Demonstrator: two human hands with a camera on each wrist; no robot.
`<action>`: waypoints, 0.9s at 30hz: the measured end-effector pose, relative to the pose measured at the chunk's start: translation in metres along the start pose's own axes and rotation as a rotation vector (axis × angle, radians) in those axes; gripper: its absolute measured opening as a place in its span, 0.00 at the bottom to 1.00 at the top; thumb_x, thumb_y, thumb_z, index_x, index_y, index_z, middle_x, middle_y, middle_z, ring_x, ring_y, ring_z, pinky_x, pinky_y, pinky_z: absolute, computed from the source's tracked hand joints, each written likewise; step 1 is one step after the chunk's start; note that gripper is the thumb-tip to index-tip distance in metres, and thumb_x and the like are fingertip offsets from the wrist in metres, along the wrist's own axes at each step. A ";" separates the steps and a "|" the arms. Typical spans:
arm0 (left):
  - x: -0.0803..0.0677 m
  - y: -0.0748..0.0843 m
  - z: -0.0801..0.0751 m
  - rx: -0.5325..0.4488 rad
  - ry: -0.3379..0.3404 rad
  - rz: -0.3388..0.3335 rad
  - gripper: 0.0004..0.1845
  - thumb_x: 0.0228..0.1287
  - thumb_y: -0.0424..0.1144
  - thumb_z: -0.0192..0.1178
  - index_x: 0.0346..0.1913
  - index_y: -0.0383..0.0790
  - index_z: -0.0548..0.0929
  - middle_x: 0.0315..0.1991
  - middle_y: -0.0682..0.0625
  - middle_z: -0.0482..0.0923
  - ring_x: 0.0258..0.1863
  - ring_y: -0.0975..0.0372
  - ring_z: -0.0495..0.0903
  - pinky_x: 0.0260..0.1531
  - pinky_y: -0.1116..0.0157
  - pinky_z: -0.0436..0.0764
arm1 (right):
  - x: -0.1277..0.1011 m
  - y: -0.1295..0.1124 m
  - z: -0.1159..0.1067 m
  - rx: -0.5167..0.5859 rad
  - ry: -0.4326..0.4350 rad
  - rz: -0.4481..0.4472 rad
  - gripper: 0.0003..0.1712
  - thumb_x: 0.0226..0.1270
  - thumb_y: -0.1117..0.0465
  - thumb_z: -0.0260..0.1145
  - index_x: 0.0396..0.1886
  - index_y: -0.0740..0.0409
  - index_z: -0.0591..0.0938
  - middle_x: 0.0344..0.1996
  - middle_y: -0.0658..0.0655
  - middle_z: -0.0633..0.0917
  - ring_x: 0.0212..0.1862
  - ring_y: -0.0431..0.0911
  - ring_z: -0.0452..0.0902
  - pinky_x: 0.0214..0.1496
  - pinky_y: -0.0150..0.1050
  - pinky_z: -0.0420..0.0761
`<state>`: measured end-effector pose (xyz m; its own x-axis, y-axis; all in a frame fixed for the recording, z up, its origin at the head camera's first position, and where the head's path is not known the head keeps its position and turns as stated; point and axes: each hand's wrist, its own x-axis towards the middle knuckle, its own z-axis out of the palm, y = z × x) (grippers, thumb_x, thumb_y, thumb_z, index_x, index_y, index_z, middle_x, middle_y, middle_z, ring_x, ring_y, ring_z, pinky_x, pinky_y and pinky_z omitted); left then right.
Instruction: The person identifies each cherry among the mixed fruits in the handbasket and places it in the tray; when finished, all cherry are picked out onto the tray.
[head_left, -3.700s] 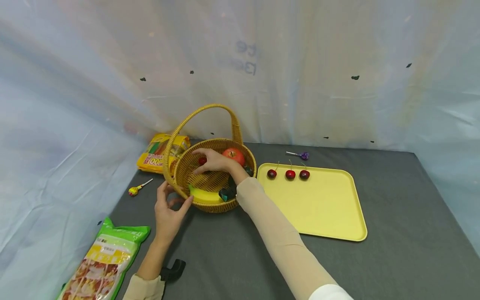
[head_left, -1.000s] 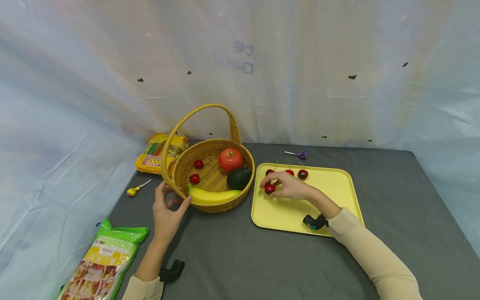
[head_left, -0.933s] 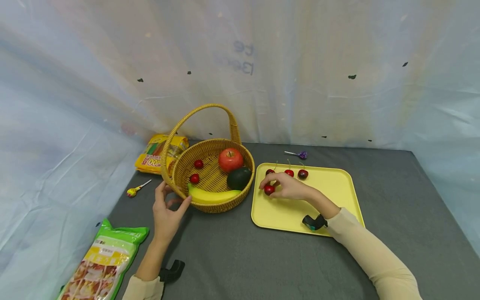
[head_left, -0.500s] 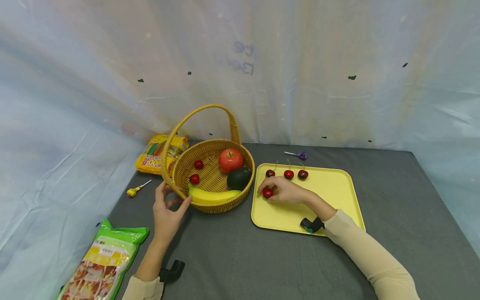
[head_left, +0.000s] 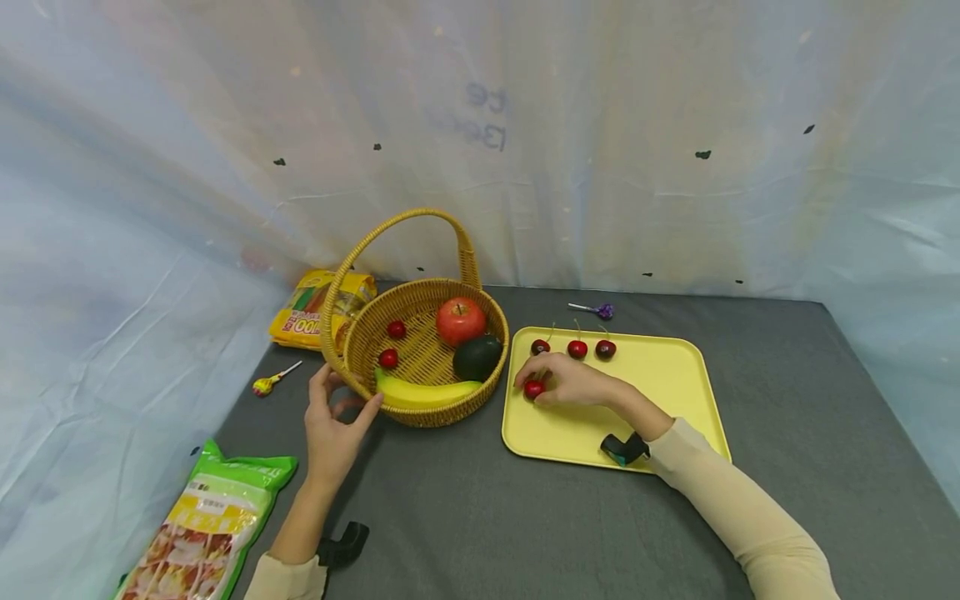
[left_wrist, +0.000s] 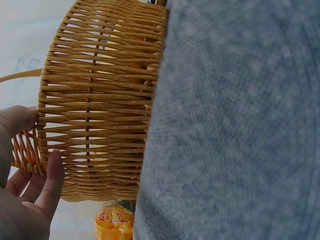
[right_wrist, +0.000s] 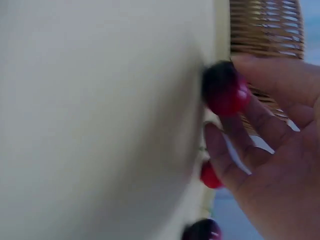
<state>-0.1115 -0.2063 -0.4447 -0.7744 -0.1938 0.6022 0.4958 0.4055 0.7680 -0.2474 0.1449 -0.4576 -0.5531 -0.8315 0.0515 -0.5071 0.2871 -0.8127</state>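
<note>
A wicker basket (head_left: 442,410) holds a red apple (head_left: 461,321), a dark green fruit (head_left: 477,357), a banana (head_left: 423,392) and two cherries (head_left: 387,358). My left hand (head_left: 333,421) grips its front-left rim between thumb and fingers (left_wrist: 51,172), against the woven wall (left_wrist: 100,100). My right hand (head_left: 568,381) pinches a red cherry (head_left: 534,389) (right_wrist: 226,93) low over the left part of the yellow tray (head_left: 660,417), at or just above its surface. Three stemmed cherries (head_left: 577,349) lie in a row at the tray's far edge.
A yellow snack bag (head_left: 307,317) lies behind the basket and a green one (head_left: 206,525) at the front left. A yellow lollipop (head_left: 268,382) lies left of the basket, a purple one (head_left: 600,311) behind the tray. Grey cloth (head_left: 810,400) covers the table; pale sheeting surrounds it.
My right hand left the basket with a cherry and crossed to the tray; over the last second it lowered the cherry slightly toward me. The left hand stayed on the basket.
</note>
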 end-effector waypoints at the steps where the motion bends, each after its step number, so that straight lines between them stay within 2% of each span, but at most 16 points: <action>1: 0.000 -0.001 0.000 0.005 0.000 0.006 0.38 0.50 0.13 0.68 0.65 0.19 0.63 0.48 0.27 0.70 0.47 0.43 0.73 0.38 0.75 0.81 | -0.001 -0.004 -0.003 -0.008 0.005 -0.003 0.18 0.59 0.74 0.70 0.50 0.64 0.84 0.47 0.60 0.85 0.50 0.54 0.78 0.53 0.52 0.79; 5: 0.000 -0.002 0.001 -0.001 -0.001 0.029 0.39 0.49 0.13 0.68 0.66 0.20 0.64 0.47 0.27 0.70 0.47 0.41 0.73 0.37 0.75 0.81 | 0.002 -0.025 -0.023 -0.050 0.085 -0.036 0.17 0.61 0.71 0.71 0.51 0.63 0.84 0.49 0.61 0.84 0.50 0.57 0.75 0.53 0.60 0.74; 9: 0.001 -0.002 0.000 0.000 -0.001 0.037 0.39 0.49 0.12 0.67 0.66 0.19 0.63 0.47 0.27 0.71 0.47 0.45 0.74 0.37 0.73 0.82 | 0.029 -0.050 -0.036 -0.049 0.131 -0.102 0.16 0.65 0.70 0.69 0.52 0.64 0.83 0.49 0.61 0.84 0.50 0.57 0.76 0.53 0.59 0.76; 13: 0.000 -0.002 0.000 0.011 0.005 0.038 0.39 0.49 0.12 0.68 0.66 0.20 0.64 0.48 0.39 0.74 0.47 0.52 0.75 0.36 0.72 0.83 | 0.079 -0.070 -0.032 0.027 0.059 -0.141 0.18 0.67 0.68 0.68 0.55 0.68 0.81 0.52 0.65 0.82 0.53 0.60 0.78 0.56 0.52 0.80; 16: 0.000 -0.003 0.001 0.005 0.006 0.038 0.39 0.48 0.12 0.68 0.66 0.21 0.64 0.49 0.48 0.73 0.48 0.55 0.75 0.36 0.72 0.82 | 0.121 -0.083 -0.023 0.054 -0.015 -0.154 0.22 0.67 0.67 0.69 0.59 0.68 0.79 0.56 0.65 0.81 0.55 0.57 0.78 0.58 0.46 0.80; 19: -0.002 -0.008 0.001 0.004 -0.003 0.043 0.40 0.48 0.11 0.67 0.66 0.21 0.63 0.48 0.41 0.74 0.48 0.59 0.75 0.37 0.73 0.82 | 0.158 -0.093 -0.008 0.100 -0.085 -0.144 0.25 0.66 0.67 0.69 0.62 0.68 0.77 0.58 0.62 0.80 0.56 0.54 0.78 0.58 0.41 0.79; 23: -0.004 -0.026 0.001 -0.007 -0.008 0.030 0.40 0.49 0.12 0.68 0.67 0.22 0.63 0.49 0.29 0.71 0.49 0.57 0.75 0.37 0.72 0.83 | 0.189 -0.095 0.013 0.158 -0.152 -0.080 0.29 0.67 0.67 0.68 0.66 0.68 0.73 0.62 0.64 0.77 0.61 0.55 0.75 0.60 0.36 0.77; 27: -0.005 -0.036 0.000 -0.015 -0.015 0.020 0.41 0.50 0.15 0.69 0.68 0.25 0.63 0.50 0.31 0.71 0.49 0.50 0.75 0.38 0.70 0.83 | 0.200 -0.088 0.028 0.174 -0.187 0.042 0.32 0.68 0.64 0.69 0.69 0.66 0.71 0.67 0.65 0.72 0.69 0.57 0.67 0.65 0.37 0.74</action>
<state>-0.1261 -0.2197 -0.4754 -0.7700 -0.1721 0.6144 0.5173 0.3953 0.7590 -0.2952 -0.0603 -0.3924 -0.4314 -0.8986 -0.0799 -0.3556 0.2507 -0.9004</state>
